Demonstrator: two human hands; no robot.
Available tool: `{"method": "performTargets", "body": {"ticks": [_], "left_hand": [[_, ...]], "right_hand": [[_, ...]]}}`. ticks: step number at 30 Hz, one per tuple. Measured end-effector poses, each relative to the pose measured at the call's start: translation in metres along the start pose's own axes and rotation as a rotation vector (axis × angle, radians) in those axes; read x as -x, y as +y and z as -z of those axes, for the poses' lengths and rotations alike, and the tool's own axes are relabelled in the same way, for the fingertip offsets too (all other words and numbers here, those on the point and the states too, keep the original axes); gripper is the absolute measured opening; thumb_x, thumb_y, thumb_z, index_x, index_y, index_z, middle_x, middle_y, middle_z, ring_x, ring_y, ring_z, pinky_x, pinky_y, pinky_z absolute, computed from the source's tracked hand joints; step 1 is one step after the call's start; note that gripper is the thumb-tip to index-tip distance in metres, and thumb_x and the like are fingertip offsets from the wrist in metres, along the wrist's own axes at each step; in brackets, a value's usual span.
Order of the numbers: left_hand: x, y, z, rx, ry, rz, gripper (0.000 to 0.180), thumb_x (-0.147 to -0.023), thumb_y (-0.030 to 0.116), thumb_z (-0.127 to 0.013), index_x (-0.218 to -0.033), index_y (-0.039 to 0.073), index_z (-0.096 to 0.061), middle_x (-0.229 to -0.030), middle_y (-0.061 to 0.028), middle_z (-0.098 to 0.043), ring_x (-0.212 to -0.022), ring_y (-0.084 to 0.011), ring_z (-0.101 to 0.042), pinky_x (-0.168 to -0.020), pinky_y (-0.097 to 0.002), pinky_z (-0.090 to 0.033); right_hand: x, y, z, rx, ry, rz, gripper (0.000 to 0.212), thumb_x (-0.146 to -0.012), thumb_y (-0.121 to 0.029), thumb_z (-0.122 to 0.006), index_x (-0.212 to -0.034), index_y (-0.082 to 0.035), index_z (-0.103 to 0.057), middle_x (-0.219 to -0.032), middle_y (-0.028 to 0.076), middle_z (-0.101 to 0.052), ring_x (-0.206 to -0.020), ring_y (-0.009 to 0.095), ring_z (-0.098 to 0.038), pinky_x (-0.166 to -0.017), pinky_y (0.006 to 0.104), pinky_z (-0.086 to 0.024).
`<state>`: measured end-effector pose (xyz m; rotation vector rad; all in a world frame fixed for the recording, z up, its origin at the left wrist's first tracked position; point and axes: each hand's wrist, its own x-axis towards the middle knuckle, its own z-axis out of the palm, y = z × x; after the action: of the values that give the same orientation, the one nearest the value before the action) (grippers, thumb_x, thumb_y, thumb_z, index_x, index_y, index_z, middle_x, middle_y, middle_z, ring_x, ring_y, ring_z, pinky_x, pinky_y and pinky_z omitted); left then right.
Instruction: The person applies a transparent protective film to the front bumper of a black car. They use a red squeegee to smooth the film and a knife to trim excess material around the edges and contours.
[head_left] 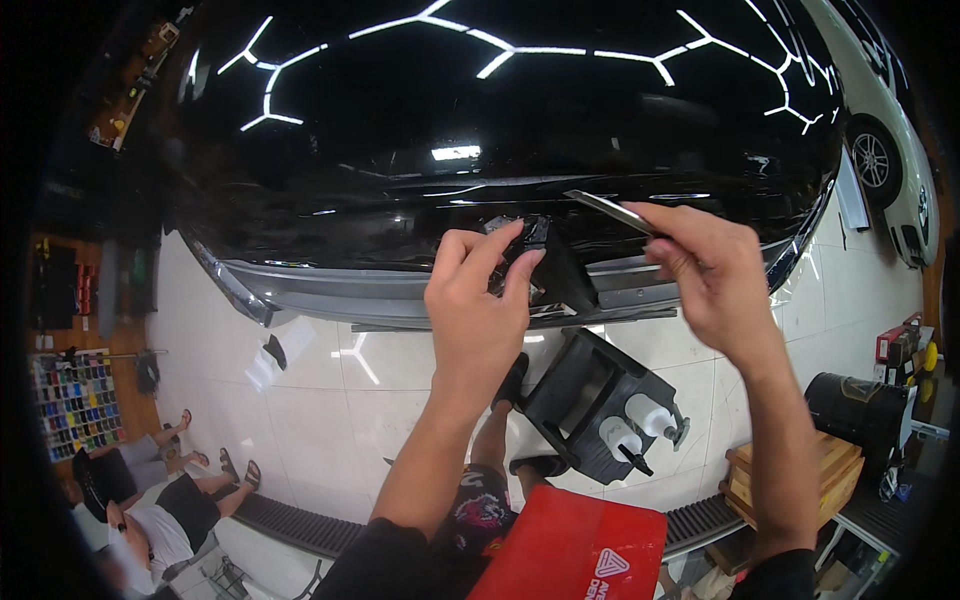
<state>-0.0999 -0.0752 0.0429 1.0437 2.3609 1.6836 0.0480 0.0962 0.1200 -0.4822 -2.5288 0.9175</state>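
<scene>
My right hand (705, 270) is closed around a slim silver craft knife (612, 212). Its blade points up and left, over the front edge of a glossy black car hood (560, 125). Left of it, my left hand (478, 285) has thumb and index finger bent toward each other at a crumpled, glossy black film-like piece (535, 232). It appears to pinch the edge of this piece, though the contact is partly hidden by the fingers. Below the hood's edge runs a grey strip (340, 285) of the car's front.
Below the car stands a black rolling stool (565, 375) carrying two white bottles (650, 415). A red pouch (575, 550) hangs close to my body. Two people (175, 510) sit at lower left. At right are a wooden crate (835, 475), a black drum (845, 405) and a white car (890, 130).
</scene>
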Motion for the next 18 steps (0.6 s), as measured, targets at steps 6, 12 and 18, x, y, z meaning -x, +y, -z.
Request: {"method": "performTargets", "body": {"ticks": [6, 12, 18], "left_hand": [[0.001, 0.001, 0.001, 0.081, -0.006, 0.117, 0.022, -0.086, -0.001, -0.083, -0.108, 0.002, -0.078, -0.091, -0.0066, -0.064, -0.074, -0.0126, -0.062, -0.061, -0.0262, -0.047], [0.013, 0.012, 0.007, 0.232, -0.136, 0.390, 0.026, -0.087, -0.001, -0.083, -0.106, -0.001, -0.066, -0.087, -0.0034, -0.065, -0.068, -0.0045, -0.059, -0.059, -0.0198, -0.048], [0.036, 0.034, -0.008, 0.799, -0.085, 0.706, 0.031, -0.089, -0.008, -0.078, -0.113, -0.001, -0.059, -0.089, -0.0046, -0.064, -0.075, -0.0043, -0.060, -0.064, -0.0189, -0.049]], "right_hand": [[-0.023, 0.012, 0.006, 0.280, -0.102, 0.116, 0.014, -0.090, -0.007, -0.076, -0.101, 0.000, -0.074, -0.079, 0.013, -0.069, -0.069, 0.032, -0.067, -0.064, 0.0396, -0.052], [-0.039, 0.012, 0.008, 0.485, -0.155, 0.210, 0.010, -0.089, -0.012, -0.078, -0.092, -0.004, -0.073, -0.078, 0.009, -0.069, -0.065, 0.028, -0.065, -0.064, 0.0383, -0.047], [-0.044, 0.014, 0.003, 0.419, -0.177, 0.197, 0.010, -0.088, -0.010, -0.078, -0.093, -0.004, -0.073, -0.079, 0.009, -0.070, -0.063, 0.028, -0.064, -0.063, 0.0374, -0.047]]}}
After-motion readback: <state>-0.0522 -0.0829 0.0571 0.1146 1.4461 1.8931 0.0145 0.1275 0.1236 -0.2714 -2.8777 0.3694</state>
